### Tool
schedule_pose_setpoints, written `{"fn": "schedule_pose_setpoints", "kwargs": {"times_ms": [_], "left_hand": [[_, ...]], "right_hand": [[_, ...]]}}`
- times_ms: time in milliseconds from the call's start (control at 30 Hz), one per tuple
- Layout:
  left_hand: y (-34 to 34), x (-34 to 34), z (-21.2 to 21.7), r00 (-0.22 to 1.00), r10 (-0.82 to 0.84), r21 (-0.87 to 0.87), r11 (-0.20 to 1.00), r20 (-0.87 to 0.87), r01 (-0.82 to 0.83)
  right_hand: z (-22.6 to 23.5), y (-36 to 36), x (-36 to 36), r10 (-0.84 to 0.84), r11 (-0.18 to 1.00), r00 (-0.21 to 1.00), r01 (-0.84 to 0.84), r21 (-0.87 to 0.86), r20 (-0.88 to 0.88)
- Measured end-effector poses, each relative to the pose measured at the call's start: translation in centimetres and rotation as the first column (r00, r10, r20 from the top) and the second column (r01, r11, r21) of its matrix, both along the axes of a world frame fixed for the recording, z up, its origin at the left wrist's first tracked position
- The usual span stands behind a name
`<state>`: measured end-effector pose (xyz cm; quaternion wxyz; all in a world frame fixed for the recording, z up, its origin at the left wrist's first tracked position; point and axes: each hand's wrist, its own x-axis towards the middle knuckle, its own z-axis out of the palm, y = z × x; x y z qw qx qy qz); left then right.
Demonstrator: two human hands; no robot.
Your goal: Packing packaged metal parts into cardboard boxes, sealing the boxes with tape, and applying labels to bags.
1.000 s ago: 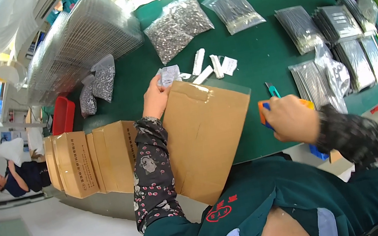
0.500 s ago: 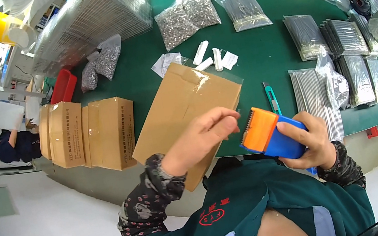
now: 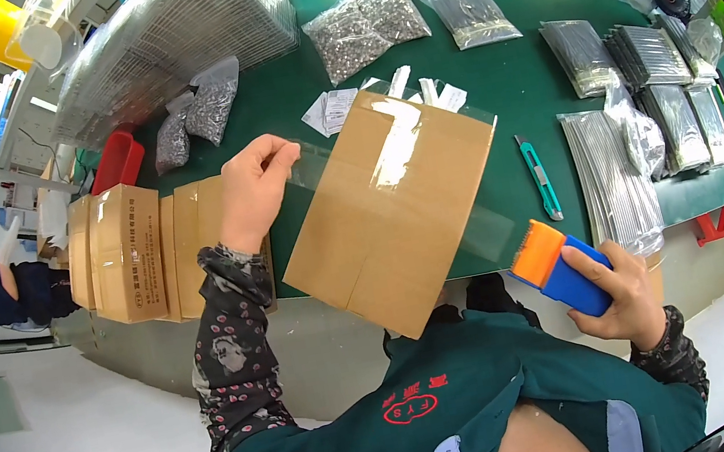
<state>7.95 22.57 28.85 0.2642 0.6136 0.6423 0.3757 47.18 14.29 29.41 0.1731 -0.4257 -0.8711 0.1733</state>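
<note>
A brown cardboard box (image 3: pixel 386 222) lies tilted at the table's near edge, its front corner jutting past it. One glossy strip of clear tape (image 3: pixel 395 138) runs down its far part. My left hand (image 3: pixel 254 192) is closed, pinching the end of a clear tape length (image 3: pixel 309 166) just left of the box. My right hand (image 3: pixel 631 295) grips an orange and blue tape dispenser (image 3: pixel 558 267) off the box's near right side. More clear tape shows between box and dispenser; whether the stretch across the box touches it, I cannot tell.
A teal box cutter (image 3: pixel 539 178) lies right of the box. Farther right are bagged grey rods (image 3: pixel 681 136). Taped cartons (image 3: pixel 129 252) stand left, near a red bin (image 3: pixel 116 160). Bags of small metal parts (image 3: pixel 366 27) and wire racks (image 3: pixel 185 44) lie beyond. Another person (image 3: pixel 14 282) is far left.
My left hand has moved left and away from the dispenser, drawing out tape across the box. The dispenser has shifted slightly right and nearer me. The box has turned and shifted right.
</note>
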Motion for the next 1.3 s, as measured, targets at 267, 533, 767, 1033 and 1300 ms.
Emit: {"fn": "schedule_pose_setpoints", "kwargs": {"times_ms": [267, 533, 767, 1033, 1300], "left_hand": [[0.6, -2.9, -9.4, 0.985, -0.035, -0.146, 0.987, 0.170, 0.060], [0.7, -2.8, -11.4, 0.980, 0.018, -0.337, 0.940, 0.198, 0.051], [-2.9, -4.8, -4.8, 0.975, 0.174, -0.021, 0.985, 0.138, -0.173], [-8.9, 5.5, 1.7, 0.778, -0.392, -0.256, 0.788, 0.492, 0.559], [-10.2, 7.3, 0.4, 0.748, -0.336, -0.307, 0.758, 0.573, 0.576]], "right_hand": [[-0.3, 1.4, -3.1, 0.019, 0.994, 0.989, -0.003, -0.113, 0.143], [-1.9, 1.6, -8.8, 0.053, 0.916, 0.790, -0.283, 0.286, 0.610], [-0.8, 0.7, -5.0, 0.061, 0.993, 0.963, -0.033, -0.110, 0.264], [0.0, -3.6, -5.8, 0.127, 0.981, 0.971, -0.094, 0.168, -0.200], [-0.3, -5.8, -7.5, 0.142, 0.969, 0.965, -0.090, 0.229, -0.222]]}}
